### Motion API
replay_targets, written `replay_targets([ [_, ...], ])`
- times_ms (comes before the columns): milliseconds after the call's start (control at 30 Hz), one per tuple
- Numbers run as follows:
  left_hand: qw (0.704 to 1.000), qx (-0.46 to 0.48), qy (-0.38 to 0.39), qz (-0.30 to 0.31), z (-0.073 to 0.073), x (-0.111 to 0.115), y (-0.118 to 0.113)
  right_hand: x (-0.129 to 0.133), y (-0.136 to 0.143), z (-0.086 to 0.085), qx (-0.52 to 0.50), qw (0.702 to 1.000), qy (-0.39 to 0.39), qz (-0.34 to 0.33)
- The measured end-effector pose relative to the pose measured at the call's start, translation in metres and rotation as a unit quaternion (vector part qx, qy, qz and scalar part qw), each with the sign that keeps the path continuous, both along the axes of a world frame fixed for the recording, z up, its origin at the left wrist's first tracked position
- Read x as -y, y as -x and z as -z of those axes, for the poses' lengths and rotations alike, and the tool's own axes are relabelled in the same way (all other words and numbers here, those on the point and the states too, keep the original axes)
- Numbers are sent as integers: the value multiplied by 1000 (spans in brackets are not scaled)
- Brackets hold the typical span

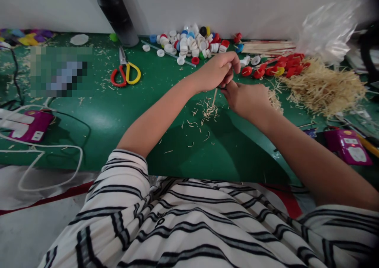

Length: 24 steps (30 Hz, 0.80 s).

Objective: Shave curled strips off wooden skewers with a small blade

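While the left hand (223,71) curls its fingers closed around the upper part of a thin wooden stick (214,96), whose lower end slants below them to pale shavings (209,111), the right hand (246,99) pinches a mostly hidden dark tool (221,88) beside it. Along the green desk's (118,114) back edge stands a dark bottle (118,17), contents unseen, white marking unreadable; near the back right corner, a clear plastic bag (328,33) sits crumpled.
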<state>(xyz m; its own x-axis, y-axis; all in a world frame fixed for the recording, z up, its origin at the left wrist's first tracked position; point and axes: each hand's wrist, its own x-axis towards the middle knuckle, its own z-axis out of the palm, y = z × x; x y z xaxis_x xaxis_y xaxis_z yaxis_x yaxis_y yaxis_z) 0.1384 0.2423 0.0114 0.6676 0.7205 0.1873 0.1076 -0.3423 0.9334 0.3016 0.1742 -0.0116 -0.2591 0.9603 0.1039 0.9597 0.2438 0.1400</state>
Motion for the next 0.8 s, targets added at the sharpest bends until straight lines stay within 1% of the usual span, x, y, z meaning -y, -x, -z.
replay_targets([
  [100,999,12,-36,16,3,-3,1,2,2,4,-14,1000,11,13],
  [200,998,20,-53,21,4,-5,1,5,5,7,8,1000,25,17],
  [367,999,-6,-40,-2,4,-4,1,8,7,10,18,999,42,22],
  [667,997,-61,-35,-40,-3,0,1,12,7,20,3,999,38,35],
  [800,998,-46,-21,-43,-4,1,1,16,6,27,1,999,42,29],
])
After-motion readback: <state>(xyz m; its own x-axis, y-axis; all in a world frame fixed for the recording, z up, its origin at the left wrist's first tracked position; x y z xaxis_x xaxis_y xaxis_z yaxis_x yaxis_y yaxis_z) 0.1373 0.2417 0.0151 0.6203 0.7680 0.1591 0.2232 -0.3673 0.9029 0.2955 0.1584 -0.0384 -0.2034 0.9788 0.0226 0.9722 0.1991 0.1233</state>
